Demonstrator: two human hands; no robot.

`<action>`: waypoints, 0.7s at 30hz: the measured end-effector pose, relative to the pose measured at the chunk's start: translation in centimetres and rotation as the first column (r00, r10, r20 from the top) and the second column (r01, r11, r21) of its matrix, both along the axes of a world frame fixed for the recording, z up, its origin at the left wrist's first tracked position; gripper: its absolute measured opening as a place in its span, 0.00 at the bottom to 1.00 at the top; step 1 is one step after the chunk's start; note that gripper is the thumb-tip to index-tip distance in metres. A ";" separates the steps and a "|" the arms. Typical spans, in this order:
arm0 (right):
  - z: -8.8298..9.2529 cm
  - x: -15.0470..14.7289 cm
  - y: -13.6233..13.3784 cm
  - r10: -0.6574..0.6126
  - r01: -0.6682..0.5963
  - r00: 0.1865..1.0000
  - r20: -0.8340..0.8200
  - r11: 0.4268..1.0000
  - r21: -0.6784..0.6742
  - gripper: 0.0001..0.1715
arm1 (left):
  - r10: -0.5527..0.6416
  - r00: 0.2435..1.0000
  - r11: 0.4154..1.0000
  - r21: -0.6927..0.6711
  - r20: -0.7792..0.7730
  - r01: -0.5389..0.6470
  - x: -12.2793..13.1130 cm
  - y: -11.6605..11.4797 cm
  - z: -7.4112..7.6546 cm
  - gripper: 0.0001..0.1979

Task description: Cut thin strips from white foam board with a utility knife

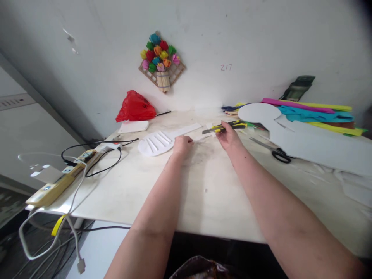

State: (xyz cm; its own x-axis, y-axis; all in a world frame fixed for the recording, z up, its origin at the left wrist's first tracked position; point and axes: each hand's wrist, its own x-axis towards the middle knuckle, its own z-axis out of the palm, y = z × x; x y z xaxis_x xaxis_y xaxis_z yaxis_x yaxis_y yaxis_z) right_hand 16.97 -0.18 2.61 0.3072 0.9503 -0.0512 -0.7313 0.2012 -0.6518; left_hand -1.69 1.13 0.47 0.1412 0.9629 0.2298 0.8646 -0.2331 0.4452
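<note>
My left hand (183, 145) is closed at the middle of the table, its fingertips pinching one end of a thin white strip (202, 138). To its left lies a white oval piece (142, 148) with several narrow white strips across it and a long white tail behind my hand. My right hand (228, 136) is closed near a yellow and black utility knife (216, 129), whose blade points left. Fingers wrap round the knife's body, above small white scraps. Another yellow and black handle shows just beside the knife.
Black scissors (280, 155), large white sheets (319, 145) and coloured paper rolls (316, 112) lie right. A yellow power strip (49, 193) with cables is at the left edge. Behind are a red bag (135, 108) and a white stack (133, 126).
</note>
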 end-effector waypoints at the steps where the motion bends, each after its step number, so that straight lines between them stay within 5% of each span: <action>1: -0.1 -0.1 0.0 -0.006 0.006 1.000 0.016 1.000 0.001 0.07 | -0.004 1.000 1.000 0.006 -0.019 0.004 0.0 -0.1 0.0 0.11; 9: -1.0 -0.6 -0.5 -0.018 0.040 0.943 0.332 0.998 -0.057 0.21 | -0.054 0.996 0.998 0.033 -0.076 0.056 0.3 -0.9 0.3 0.11; 21: -1.4 -2.3 -0.6 -0.207 0.203 0.872 0.444 0.977 0.057 0.17 | -0.008 0.992 0.999 0.050 -0.130 0.015 0.5 -1.2 -0.1 0.09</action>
